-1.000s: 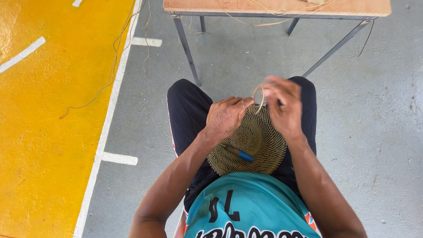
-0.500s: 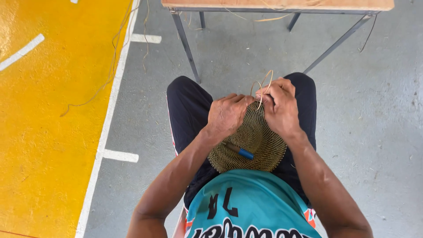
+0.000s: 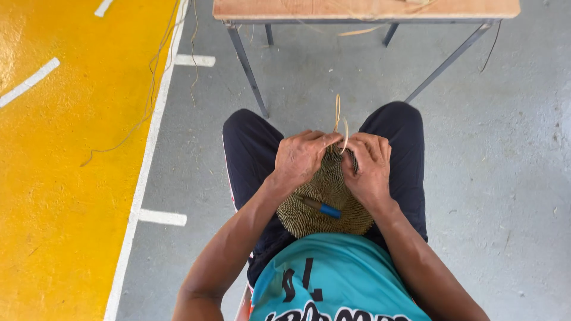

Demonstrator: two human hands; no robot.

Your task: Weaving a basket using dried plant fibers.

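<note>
head cam | looks steeply down from above | close over lap | table (image 3: 363, 9) edge at top

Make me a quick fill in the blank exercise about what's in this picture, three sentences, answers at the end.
1. Both the left hand and the right hand grip the far edge of a round woven ____ piece resting on the lap.
2. A tool with a ____ handle lies on the woven piece.
3. Thin pale strands stick up between the two ____.

Answers: straw; blue; hands

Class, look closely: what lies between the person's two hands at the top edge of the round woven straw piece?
In the head view, thin pale straw strands rise between left hand and right hand.
</note>
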